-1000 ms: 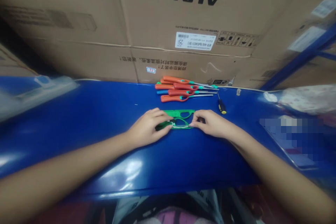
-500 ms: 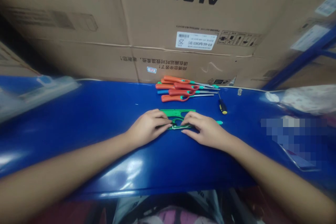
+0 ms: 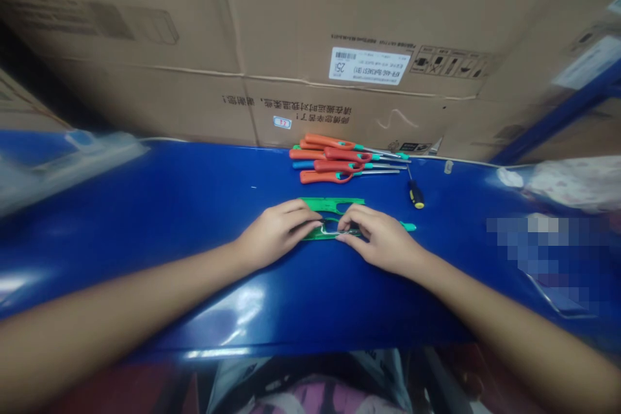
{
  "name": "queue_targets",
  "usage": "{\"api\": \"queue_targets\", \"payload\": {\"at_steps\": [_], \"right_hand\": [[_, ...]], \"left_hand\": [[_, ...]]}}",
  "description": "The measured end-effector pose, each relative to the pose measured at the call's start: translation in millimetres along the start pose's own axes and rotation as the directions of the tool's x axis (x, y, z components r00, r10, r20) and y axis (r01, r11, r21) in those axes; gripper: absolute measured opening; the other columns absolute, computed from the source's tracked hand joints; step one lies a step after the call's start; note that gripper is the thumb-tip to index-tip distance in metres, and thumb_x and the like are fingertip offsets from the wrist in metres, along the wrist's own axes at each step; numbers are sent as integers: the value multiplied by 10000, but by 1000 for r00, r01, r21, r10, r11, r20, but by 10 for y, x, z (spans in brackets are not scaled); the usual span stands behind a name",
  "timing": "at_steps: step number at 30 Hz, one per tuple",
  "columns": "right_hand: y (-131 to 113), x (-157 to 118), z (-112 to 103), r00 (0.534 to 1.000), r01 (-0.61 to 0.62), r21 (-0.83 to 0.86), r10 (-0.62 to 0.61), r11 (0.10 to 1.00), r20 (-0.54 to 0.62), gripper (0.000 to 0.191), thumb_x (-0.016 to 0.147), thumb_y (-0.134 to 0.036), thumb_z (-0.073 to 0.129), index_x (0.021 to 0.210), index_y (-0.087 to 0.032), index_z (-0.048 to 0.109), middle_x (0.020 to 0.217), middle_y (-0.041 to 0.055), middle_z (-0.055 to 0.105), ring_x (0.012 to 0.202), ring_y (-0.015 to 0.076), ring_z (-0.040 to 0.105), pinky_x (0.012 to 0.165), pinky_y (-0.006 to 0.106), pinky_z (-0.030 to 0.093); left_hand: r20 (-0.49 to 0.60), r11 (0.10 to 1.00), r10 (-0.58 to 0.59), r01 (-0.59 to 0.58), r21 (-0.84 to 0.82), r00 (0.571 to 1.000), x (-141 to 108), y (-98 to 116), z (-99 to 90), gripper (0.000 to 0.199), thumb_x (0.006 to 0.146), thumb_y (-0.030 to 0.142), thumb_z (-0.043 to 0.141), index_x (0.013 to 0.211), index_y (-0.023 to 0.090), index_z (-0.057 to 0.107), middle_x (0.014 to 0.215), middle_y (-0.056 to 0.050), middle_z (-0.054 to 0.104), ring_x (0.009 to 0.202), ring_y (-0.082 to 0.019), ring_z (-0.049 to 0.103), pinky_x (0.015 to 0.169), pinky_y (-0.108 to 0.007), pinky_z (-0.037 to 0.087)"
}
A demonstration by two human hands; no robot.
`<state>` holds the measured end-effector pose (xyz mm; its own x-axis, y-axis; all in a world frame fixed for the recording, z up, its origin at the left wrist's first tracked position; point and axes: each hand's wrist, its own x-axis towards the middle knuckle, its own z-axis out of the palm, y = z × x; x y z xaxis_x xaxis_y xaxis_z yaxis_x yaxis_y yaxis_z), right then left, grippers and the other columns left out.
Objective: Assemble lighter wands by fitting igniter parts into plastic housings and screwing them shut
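An opened green stick lighter (image 3: pixel 315 237) lies on the blue table between my hands, a thin white wire (image 3: pixel 327 230) and small inner parts showing in its casing. My left hand (image 3: pixel 276 236) pinches at its left end, where thumb and forefinger meet over a dark bit too small to name. With fingertips closed on the lighter's middle, my right hand (image 3: pixel 385 242) covers part of it. Its teal tip (image 3: pixel 408 227) sticks out past that hand. Just behind, the other green casing half (image 3: pixel 323 204) lies apart, partly hidden by my fingers.
Several orange, red and blue stick lighters (image 3: pixel 334 167) are piled at the back. A black-and-yellow screwdriver (image 3: pixel 416 196) lies to their right. A large cardboard box (image 3: pixel 286 58) stands behind the table. Plastic wrapping (image 3: pixel 97 158) lies left; a patterned cloth (image 3: pixel 577 182) lies right.
The right fingertips have shifted slightly and curled more. More of the white wire shows between my hands. My view has tilted a little downward.
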<state>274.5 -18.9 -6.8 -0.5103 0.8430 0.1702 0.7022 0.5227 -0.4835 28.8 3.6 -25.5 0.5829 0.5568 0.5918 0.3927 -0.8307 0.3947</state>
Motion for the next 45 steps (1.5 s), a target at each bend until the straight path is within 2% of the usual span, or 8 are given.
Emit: {"api": "queue_targets", "payload": {"at_steps": [13, 17, 21, 29, 33, 37, 42, 45], "right_hand": [[-3, -4, 18, 996, 87, 108, -89, 990, 13, 26, 922, -223, 615, 944, -210, 612, 911, 19, 633, 699, 127, 542, 645, 257, 408], [-29, -15, 39, 996, 92, 35, -92, 995, 12, 118, 906, -304, 666, 911, -216, 588, 921, 19, 640, 789, 154, 596, 694, 266, 431], [-31, -24, 66, 993, 111, -86, -113, 990, -18, 134, 954, -323, 608, 882, -213, 582, 878, 10, 650, 735, 142, 600, 633, 256, 405], [-32, -37, 40, 930, 343, -439, -367, 830, 32, 253, 1045, -278, 414, 1063, -198, 653, 939, 50, 702, 793, 160, 640, 646, 290, 417], [-51, -51, 35, 903, 416, -462, -415, 784, 109, 302, 1027, -194, 420, 1266, -238, 599, 1056, 51, 700, 838, 159, 643, 620, 279, 410], [-50, -54, 53, 899, 427, -396, -430, 813, 87, 230, 1023, -216, 449, 1165, -218, 630, 1108, 52, 681, 858, 150, 647, 658, 271, 446], [-47, -53, 78, 905, 408, -373, -422, 833, 46, 246, 1019, -248, 482, 1229, -222, 607, 1106, 47, 673, 861, 151, 651, 670, 273, 468], [-62, -49, 78, 905, 405, -388, -422, 828, 44, 202, 1016, -239, 480, 1121, -229, 653, 1097, 46, 670, 812, 142, 647, 633, 265, 455]], "left_hand": [[36, 999, -39, 39, -14, 999, -10, -19, 13, 188, 994, 247, 571, 1032, 152, 728, 929, -72, 717, 844, -164, 691, 794, -284, 586], [82, 999, -23, 24, -20, 996, -16, -36, 12, 181, 990, 243, 580, 1014, 164, 741, 931, -67, 693, 847, -162, 679, 782, -279, 575], [106, 999, -24, 26, -22, 994, -10, -42, 11, 164, 988, 219, 582, 1011, 154, 730, 944, -66, 681, 857, -160, 670, 789, -277, 564], [104, 1000, -27, 29, -11, 994, -9, -44, 15, 157, 992, 221, 574, 1011, 166, 720, 941, -59, 682, 870, -163, 672, 798, -277, 564], [106, 999, -25, 27, -23, 994, -2, -34, 9, 146, 981, 207, 588, 998, 149, 721, 937, -67, 682, 867, -166, 668, 792, -278, 563], [103, 999, -28, 31, -24, 994, 0, -30, 14, 142, 973, 201, 601, 980, 140, 730, 917, -63, 673, 841, -161, 660, 776, -270, 553], [109, 999, -35, 39, -29, 993, -1, -33, 19, 142, 975, 198, 597, 971, 147, 730, 914, -55, 668, 831, -153, 656, 765, -257, 543], [112, 999, -37, 40, -31, 993, 2, -30, 15, 143, 975, 201, 596, 973, 145, 728, 916, -57, 669, 836, -157, 656, 764, -261, 542]]}}
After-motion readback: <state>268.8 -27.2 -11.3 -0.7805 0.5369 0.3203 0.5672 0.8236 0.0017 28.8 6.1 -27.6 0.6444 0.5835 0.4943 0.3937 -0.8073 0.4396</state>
